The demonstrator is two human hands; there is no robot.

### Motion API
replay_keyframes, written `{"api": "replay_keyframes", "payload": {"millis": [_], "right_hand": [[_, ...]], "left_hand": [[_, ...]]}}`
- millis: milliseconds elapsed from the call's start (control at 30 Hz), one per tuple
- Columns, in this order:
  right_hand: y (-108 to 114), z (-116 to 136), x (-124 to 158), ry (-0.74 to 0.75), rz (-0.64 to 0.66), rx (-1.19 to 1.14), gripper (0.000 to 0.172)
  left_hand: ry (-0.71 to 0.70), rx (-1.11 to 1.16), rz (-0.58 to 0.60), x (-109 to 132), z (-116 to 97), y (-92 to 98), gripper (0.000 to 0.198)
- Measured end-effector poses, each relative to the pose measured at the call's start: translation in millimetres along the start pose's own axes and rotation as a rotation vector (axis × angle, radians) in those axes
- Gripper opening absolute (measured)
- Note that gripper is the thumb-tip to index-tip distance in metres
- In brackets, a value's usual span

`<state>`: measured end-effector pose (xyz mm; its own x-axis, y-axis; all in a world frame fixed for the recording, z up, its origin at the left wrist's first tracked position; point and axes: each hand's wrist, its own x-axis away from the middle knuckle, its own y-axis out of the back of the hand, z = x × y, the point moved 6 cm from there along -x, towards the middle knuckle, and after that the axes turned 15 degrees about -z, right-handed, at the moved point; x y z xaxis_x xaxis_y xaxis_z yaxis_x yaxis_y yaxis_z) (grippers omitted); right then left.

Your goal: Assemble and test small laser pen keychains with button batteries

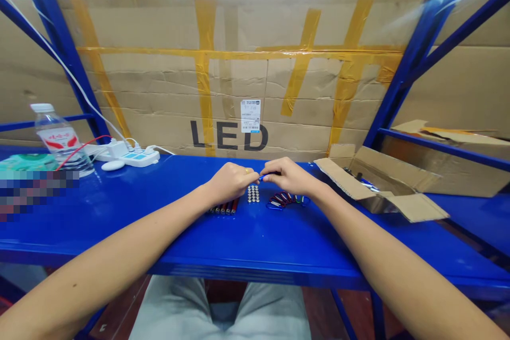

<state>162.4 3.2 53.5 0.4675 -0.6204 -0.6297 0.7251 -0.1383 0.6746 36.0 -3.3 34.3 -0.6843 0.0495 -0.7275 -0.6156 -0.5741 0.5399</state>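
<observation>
My left hand [231, 181] and my right hand [287, 175] meet over the middle of the blue shelf. Both are closed, pinching a slim blue tube [264, 176] between them; fingers cover most of it. Just below my fingertips, small silver button cells [253, 194] sit in neat rows. Several dark and red tubes with metal ends [228, 209] lie side by side, partly hidden under my left hand. Beneath my right hand, carabiners [283, 200] in red, blue and other colours are spread in a curved row.
An open cardboard box [382, 175] with small parts inside stands at the right. At the left are a power strip [139, 156], a white oval object [113, 165] and a water bottle [59, 138]. A taped cardboard sheet [167, 90] closes off the back.
</observation>
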Motion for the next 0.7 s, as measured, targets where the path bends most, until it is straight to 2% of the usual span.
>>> {"api": "replay_keyframes", "payload": {"millis": [300,467,700], "right_hand": [[-4,-10,5,-0.261,0.104,-0.063,0.019],[-10,-17,12,-0.421,0.193,-0.208,0.027],[-20,-27,17,-0.660,0.164,-0.463,0.028]], "left_hand": [[-0.217,-0.213,-0.033,-7,-13,5.8,0.028],[-0.230,-0.209,-0.047,-8,-15,5.2,0.028],[-0.208,-0.207,-0.011,-5,-10,0.7,0.027]]}}
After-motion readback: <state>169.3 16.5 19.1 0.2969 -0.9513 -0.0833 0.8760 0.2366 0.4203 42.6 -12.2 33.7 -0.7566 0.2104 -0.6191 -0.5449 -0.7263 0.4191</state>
